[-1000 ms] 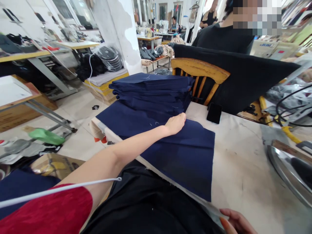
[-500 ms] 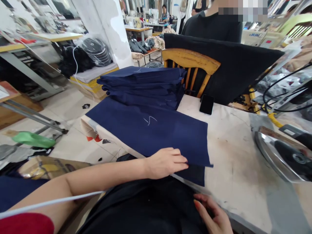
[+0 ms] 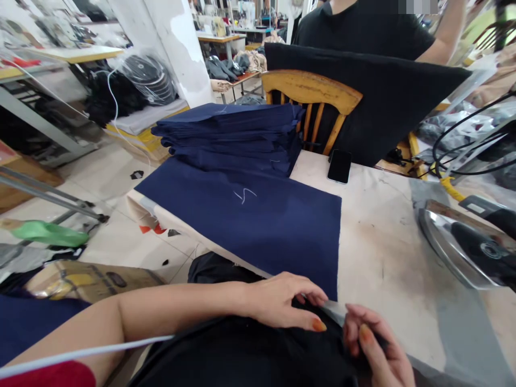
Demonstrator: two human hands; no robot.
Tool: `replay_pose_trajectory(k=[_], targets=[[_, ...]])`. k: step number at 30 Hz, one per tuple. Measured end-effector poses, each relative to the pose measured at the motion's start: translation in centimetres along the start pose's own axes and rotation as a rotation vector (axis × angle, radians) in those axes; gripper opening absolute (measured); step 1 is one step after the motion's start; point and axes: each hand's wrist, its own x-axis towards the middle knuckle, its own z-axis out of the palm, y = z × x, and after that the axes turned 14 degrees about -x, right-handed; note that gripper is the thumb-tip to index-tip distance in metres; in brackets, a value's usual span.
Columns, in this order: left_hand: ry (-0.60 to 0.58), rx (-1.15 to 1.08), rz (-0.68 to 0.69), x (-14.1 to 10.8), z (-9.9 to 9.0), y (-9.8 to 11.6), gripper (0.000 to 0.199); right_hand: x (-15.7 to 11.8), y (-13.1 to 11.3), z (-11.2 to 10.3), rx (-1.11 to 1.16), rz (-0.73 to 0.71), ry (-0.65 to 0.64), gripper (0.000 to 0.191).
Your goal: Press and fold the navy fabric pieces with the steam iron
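Left hand [image 3: 284, 301] open, thumb apart, beside flat navy-blue fabric panel [image 3: 258, 215]; right hand [image 3: 377, 341] curled nearby, can't tell if grasping.

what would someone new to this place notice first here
Probably the navy cloth, spread over the near table with a chalk mark on it and a thick folded stack at its far end. Next, the shiny iron on the right and the yellow wooden chair beyond the table, black fabric behind its slats.
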Motion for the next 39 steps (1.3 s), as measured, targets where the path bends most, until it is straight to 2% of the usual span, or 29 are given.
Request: replay_pose_trajectory(k=[2,3,6,8,11,14,17,19,22,25,27,29,31,33,35,39], targets=[[-0.051,-0.261,-0.139,0.6,0.6,0.4,0.062,1.2,-1.5,0.7,0.151,-0.058,0.011,0.023],[-0.053,-0.328,-0.18,0.8,0.7,0.4,0.062,1.8,-2.0,1.0,0.211,-0.07,0.009,0.022],[0.047,-0.417,-0.228,1.2,0.4,0.4,0.034,3.5,-2.6,1.6,0.298,-0.025,0.023,0.021],[0.112,-0.484,-0.244,1.2,-0.4,0.5,0.022,4.2,-2.4,1.4,0.268,0.025,0.026,0.026],[0.189,-0.578,-0.25,0.9,-1.9,0.8,0.021,5.1,-1.9,0.5,0.175,0.092,-0.017,0.039],[0.201,-0.711,-0.283,0.5,-3.3,0.8,0.031,5.9,-1.3,-0.4,0.081,0.151,-0.098,0.05],[0.165,-0.805,-0.292,0.0,-4.5,0.3,0.045,6.5,-1.0,-0.9,-0.003,0.185,-0.123,0.041],[0.167,-0.723,-0.27,-0.2,-5.1,0.0,0.04,6.7,-0.9,-1.0,-0.02,0.162,-0.078,0.033],[0.206,-0.326,-0.14,0.0,-5.7,0.2,0.031,6.8,-1.0,-0.9,-0.087,0.129,-0.068,0.031],[0.151,-0.076,-0.024,1.3,-5.8,1.0,0.053,7.0,-1.7,-0.5,-0.23,0.107,-0.14,0.034],[0.07,-0.069,-0.003,2.5,-5.8,1.4,0.058,7.2,-2.3,-0.3,-0.296,0.073,-0.174,0.034],[0.007,-0.119,0.003,3.4,-6.1,1.6,0.039,7.5,-3.1,-0.4,-0.311,0.027,-0.153,0.033],[0.0,-0.227,-0.033,3.7,-6.7,1.4,0.022,7.9,-3.9,-0.7,-0.261,0.01,-0.062,0.032],[0.074,-0.335,-0.086,3.3,-7.5,1.1,0.021,8.3,-4.3,-1.2,-0.151,0.025,0.058,0.033],[0.205,-0.404,-0.103,2.3,-8.2,0.7,0.024,8.7,-4.3,-1.5,-0.037,0.049,0.142,0.036],[0.448,-0.438,-0.125,-0.5,-8.4,-0.5,0.031,9.0,-2.6,-1.2,0.051,0.061,0.161,0.036]])
